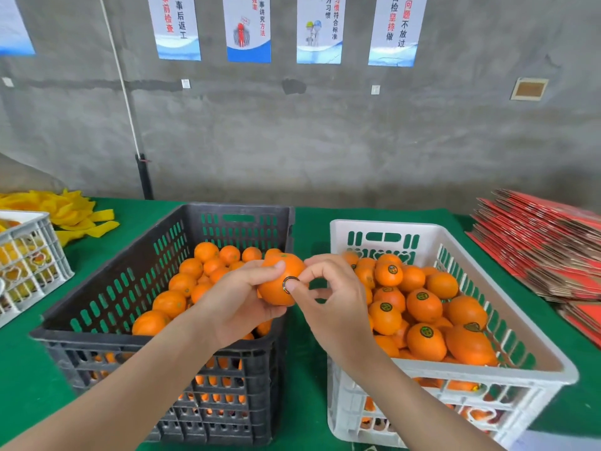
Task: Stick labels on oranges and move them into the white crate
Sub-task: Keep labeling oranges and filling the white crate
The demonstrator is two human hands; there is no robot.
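While your left hand (240,297) grips the orange (276,281) between both crates and your right hand (328,294) thumb pins the label (290,284), lifting early could leave an edge unstuck.

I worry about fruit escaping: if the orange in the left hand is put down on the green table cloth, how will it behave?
The orange looks round and smooth, so it would probably roll on the green cloth. It seems firm: the left hand grips it without denting. The label under the right hand thumb looks thin and likely flexible.
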